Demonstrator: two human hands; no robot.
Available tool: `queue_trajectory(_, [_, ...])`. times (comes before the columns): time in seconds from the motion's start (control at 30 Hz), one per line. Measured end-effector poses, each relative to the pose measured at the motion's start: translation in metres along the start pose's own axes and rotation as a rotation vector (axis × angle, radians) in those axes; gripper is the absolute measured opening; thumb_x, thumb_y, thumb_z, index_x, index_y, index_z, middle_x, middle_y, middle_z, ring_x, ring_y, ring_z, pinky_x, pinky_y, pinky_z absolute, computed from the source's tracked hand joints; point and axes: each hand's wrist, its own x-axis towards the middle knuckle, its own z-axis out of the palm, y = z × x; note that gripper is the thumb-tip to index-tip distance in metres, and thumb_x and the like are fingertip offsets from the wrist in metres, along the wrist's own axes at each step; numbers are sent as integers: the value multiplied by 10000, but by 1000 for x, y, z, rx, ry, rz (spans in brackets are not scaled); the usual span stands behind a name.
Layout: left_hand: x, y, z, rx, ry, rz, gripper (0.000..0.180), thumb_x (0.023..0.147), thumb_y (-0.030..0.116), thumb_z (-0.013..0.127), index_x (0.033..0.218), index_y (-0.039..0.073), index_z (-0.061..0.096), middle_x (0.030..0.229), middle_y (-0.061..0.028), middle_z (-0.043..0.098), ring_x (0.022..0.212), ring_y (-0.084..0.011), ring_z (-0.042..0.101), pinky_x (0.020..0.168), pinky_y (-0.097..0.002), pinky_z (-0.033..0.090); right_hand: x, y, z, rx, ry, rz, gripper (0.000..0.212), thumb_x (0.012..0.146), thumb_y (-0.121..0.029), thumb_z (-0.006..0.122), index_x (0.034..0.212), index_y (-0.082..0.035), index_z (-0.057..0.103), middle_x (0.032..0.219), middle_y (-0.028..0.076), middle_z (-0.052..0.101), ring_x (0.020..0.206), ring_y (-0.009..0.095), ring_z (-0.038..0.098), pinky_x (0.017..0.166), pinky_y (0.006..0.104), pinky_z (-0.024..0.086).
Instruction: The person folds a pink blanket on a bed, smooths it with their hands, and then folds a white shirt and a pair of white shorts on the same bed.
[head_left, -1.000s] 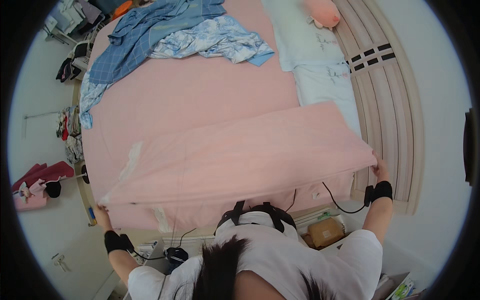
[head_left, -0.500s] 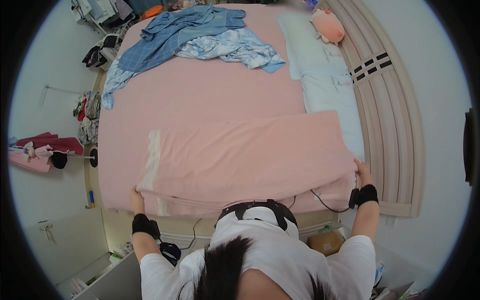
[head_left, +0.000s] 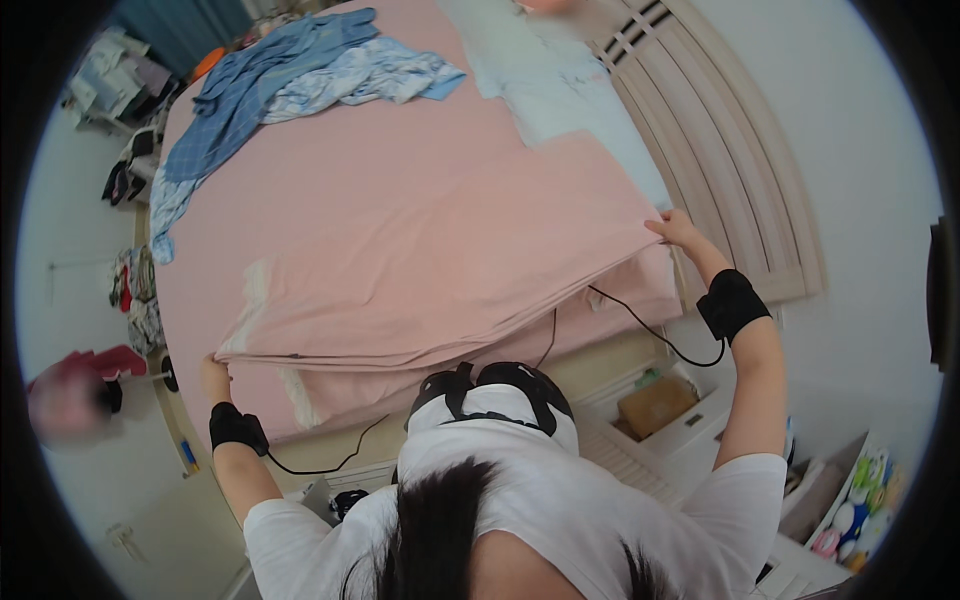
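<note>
A pink blanket [head_left: 430, 260] with a cream lace-like band lies folded in layers across the near part of the bed. Its near corners are gripped, one in each of my hands. At the left end, my left hand [head_left: 216, 376] is closed on the corner beside the cream band. My right hand [head_left: 676, 229] pinches the right corner by the pillows, thumb and fingers on the layered edge. Between the hands the near edge sags slightly, raised off the pink sheet [head_left: 370, 170]. Each wrist wears a black band with a cable.
Blue checked and white-blue bedding [head_left: 290, 85] is heaped on the far left of the bed. Pale pillows [head_left: 550, 90] lie along the wooden headboard [head_left: 720, 150] at right. A cardboard box [head_left: 657, 406] sits in an open drawer near me; soft toys [head_left: 860, 510] fill a bin at lower right.
My right hand has lifted and moved farther forward with its blanket corner; the left has risen a little. The blanket's near edge has come up off the bed. My view has turned.
</note>
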Motion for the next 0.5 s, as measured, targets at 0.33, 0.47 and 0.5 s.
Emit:
queue_trajectory(0.33, [-52, -19, 21, -56, -42, -65, 332, 784, 68, 470, 1091, -38, 537, 798, -126, 597, 620, -196, 583, 485, -303, 502, -16, 109, 28, 104, 285, 71, 313, 737, -205, 663, 901, 59, 623, 706, 108, 612, 600, 171, 588, 503, 291, 464])
queue_trajectory(0.47, [-72, -39, 43, -299, -9, -56, 388, 791, 72, 463, 1161, -45, 482, 854, -140, 600, 647, -194, 584, 501, -307, 480, 42, 159, 36, 54, 354, 26, 339, 732, -218, 647, 904, 73, 619, 763, 162, 636, 662, 233, 620, 553, 347, 477])
queue_trajectory(0.5, [-70, -40, 40, -367, -3, -66, 391, 790, 71, 467, 1163, -46, 481, 858, -145, 602, 648, -194, 584, 506, -313, 471, 56, 147, 43, 90, 355, 27, 359, 728, -232, 651, 914, 73, 617, 785, 173, 639, 687, 245, 623, 578, 357, 478])
